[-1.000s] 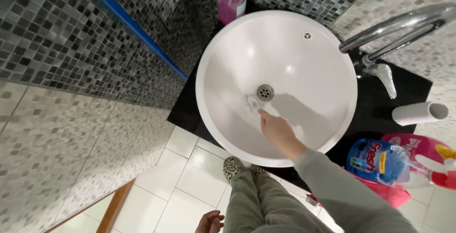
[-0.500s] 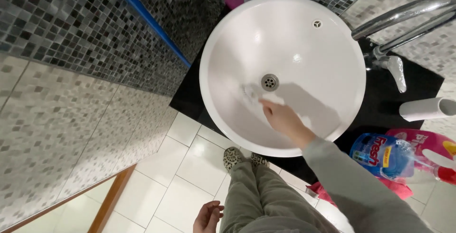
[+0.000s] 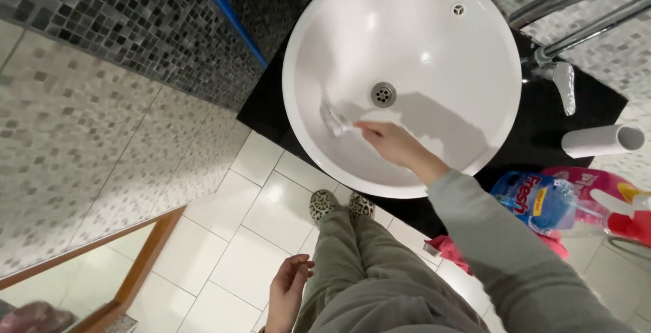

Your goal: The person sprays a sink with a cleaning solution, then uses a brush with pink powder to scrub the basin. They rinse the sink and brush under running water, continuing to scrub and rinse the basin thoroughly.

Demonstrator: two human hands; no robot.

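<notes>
Down inside the white round basin [image 3: 475, 82], right hand [image 3: 390, 142] is pinched closed on the handle end of a small brush [image 3: 333, 119], likely a toothbrush, though the head is motion-blurred. Bristle end sits against the near-left slope of the bowl, just beside the drain [image 3: 383, 93] but not on it. My read: the brush is light and stiff in the handle, soft at the bristles, probably slick against glazed ceramic; best held well back on the handle with fingertips, as it is now, so the head can be pressed flat. Left hand [image 3: 286, 291] hangs by the leg over the white floor tiles [image 3: 237, 238], fingers loosely curled, holding nothing. Grey sleeve [image 3: 502, 251] runs from the lower right edge of view up to the bowl. Basin rests on a black countertop [image 3: 271, 102]. Chrome faucet [image 3: 576, 7] arcs over the far right rim, lever below it. Right of the basin: a white paper roll [image 3: 600, 141] on its side, a blue spray bottle [image 3: 542, 203], a pink bottle [image 3: 610, 201], a pink cloth [image 3: 451, 248] under them. Patterned slippers [image 3: 339, 205] at the counter's foot. Mosaic wall tile [image 3: 102, 68] to the left.
</notes>
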